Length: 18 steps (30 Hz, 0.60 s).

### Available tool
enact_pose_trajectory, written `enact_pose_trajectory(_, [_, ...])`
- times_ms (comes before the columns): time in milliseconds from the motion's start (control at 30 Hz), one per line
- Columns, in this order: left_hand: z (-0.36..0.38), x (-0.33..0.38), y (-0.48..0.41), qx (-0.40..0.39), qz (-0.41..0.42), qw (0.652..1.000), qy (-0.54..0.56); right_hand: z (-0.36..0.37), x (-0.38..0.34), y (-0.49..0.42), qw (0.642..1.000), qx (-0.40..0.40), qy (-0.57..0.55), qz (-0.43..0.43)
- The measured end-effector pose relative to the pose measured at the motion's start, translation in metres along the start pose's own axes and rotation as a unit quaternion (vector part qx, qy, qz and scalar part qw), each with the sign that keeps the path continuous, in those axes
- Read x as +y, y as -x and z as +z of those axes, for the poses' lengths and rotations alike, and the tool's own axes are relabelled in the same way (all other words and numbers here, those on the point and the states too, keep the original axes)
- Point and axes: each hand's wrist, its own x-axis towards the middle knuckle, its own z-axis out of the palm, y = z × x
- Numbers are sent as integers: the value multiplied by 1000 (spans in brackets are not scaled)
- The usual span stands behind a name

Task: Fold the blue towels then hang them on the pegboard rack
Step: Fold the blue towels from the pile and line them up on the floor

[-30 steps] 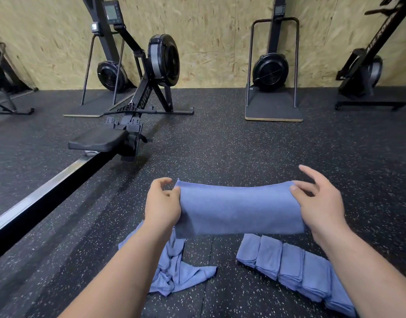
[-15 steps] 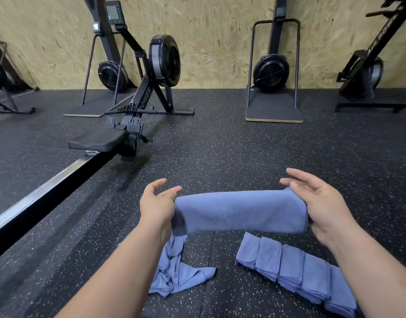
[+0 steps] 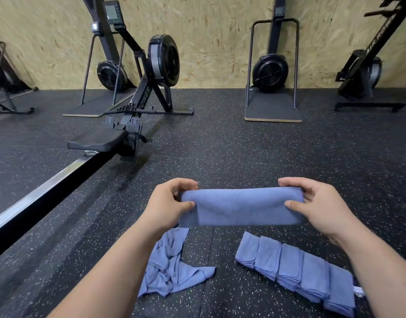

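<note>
Speckled black rubber floor (image 3: 243, 145) stretches ahead of us to a chipboard wall (image 3: 209, 31), with a rowing machine (image 3: 151, 72) well beyond our left fingers (image 3: 186, 183) and its metal rail (image 3: 37, 193) running off to their left. We hold a blue towel (image 3: 241, 207) in the air, folded into a long band and stretched level between both hands. Our left hand (image 3: 167, 207) pinches its left end, thumb on the near face and curled fingers over the top edge. Our right hand (image 3: 321, 207) pinches the right end the same way, its right fingers (image 3: 291, 181) hooked over the top and the thumb pressed on the front. Below the left fingers, on the floor, lies a crumpled heap of blue towels (image 3: 172, 267). Below the right fingers a row of folded blue towels (image 3: 296, 271) lies on the floor, each overlapping the next, running away to the lower right. The heap and the row lie apart, with bare floor between them.
</note>
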Motion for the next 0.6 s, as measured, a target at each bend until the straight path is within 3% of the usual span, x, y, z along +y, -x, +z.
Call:
enact_pose_trajectory(167, [-2,1,0,24,32,989,-143,-5,6,-2,996,3,91,-23])
enact_pose_trajectory(400, [-2,1,0,16,56,974,-219,-8,11,-3,983,10,181,-31])
enact_pose_trajectory(467, [-4,-2,-1,-6,28,979,-203,-9,10,-3,978,18,205,-33])
enact_pose_trajectory(600, [-6,-2,0,-78,-31,995,-59,-15,13,-4,973,30,227,-18])
